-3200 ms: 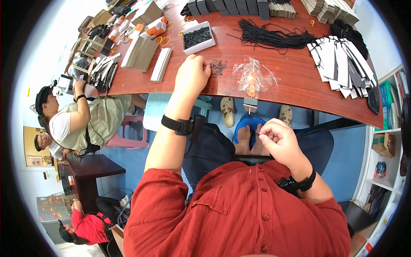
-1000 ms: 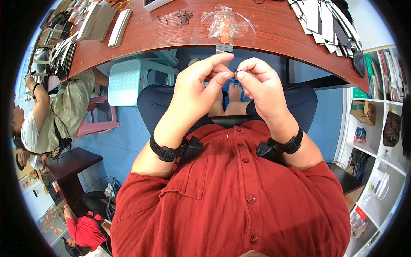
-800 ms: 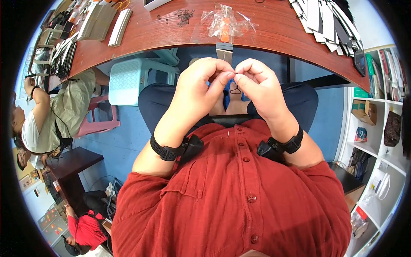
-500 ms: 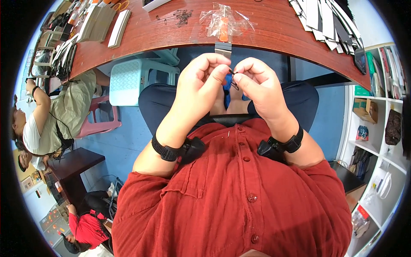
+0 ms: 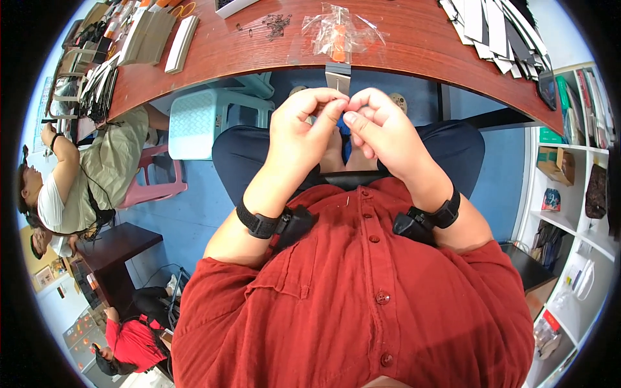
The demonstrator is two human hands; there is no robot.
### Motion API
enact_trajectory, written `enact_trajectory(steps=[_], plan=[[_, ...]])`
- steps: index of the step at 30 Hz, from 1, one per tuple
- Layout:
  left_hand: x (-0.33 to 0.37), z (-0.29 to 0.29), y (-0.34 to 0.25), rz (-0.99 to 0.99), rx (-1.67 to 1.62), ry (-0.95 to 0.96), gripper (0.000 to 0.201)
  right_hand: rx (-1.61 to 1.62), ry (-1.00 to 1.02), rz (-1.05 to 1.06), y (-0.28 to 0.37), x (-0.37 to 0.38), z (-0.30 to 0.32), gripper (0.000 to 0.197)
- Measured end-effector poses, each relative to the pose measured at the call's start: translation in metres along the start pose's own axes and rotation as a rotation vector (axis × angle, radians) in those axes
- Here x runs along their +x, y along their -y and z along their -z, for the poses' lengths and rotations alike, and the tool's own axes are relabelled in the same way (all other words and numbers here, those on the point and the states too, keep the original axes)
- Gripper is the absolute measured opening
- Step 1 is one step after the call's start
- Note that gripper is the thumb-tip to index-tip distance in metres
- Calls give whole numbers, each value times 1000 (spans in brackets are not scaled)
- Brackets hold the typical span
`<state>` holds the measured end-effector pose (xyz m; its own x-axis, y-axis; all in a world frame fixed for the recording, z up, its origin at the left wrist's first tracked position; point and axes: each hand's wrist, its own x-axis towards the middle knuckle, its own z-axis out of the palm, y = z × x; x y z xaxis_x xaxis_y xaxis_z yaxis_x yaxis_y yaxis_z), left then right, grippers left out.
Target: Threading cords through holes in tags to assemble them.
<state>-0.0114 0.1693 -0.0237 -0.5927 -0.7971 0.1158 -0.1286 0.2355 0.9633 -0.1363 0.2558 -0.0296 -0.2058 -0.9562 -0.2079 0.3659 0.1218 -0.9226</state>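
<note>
My left hand [image 5: 299, 129] and my right hand [image 5: 391, 134] meet over my lap, just in front of the table's edge. Thumb and forefinger are pinched together on each, with the fingertips almost touching. Whatever lies between them is too small and hidden to make out. Just beyond the fingertips a grey block [image 5: 337, 75] with a thin pin sticks out from the table edge. Behind it, an orange piece [image 5: 339, 45] is fixed to the tabletop under crumpled clear plastic [image 5: 319, 40].
On the wooden table [image 5: 401, 48] lie small black loops [image 5: 277, 26], card stacks [image 5: 143, 39] and white and black strips [image 5: 495, 32]. A light-blue stool [image 5: 192, 124] stands left of my legs. Shelves [image 5: 569, 194] rise at right. People sit at left, one in light clothes [image 5: 71, 200].
Both hands have drawn closer at the fingertips, my right hand turning inward. The thin black looped piece that hung by my right fingers is now out of sight.
</note>
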Motion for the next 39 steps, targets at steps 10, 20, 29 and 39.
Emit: enact_trajectory(steps=[10, 20, 29, 39], plan=[[5, 29, -24, -505, 932, 360, 10, -987, 57, 397, 14, 5, -5, 14], [-13, 35, -34, -413, 951, 426, 19, -757, -102, 415, -5, -6, -15, 11], [-1, 17, -27, -160, 386, 61, 13, -647, -47, 332, 5, -14, 5, 7], [7, 20, 0, 207, 339, 604, 6, -936, 364, 544, 40, 9, 15, 5]])
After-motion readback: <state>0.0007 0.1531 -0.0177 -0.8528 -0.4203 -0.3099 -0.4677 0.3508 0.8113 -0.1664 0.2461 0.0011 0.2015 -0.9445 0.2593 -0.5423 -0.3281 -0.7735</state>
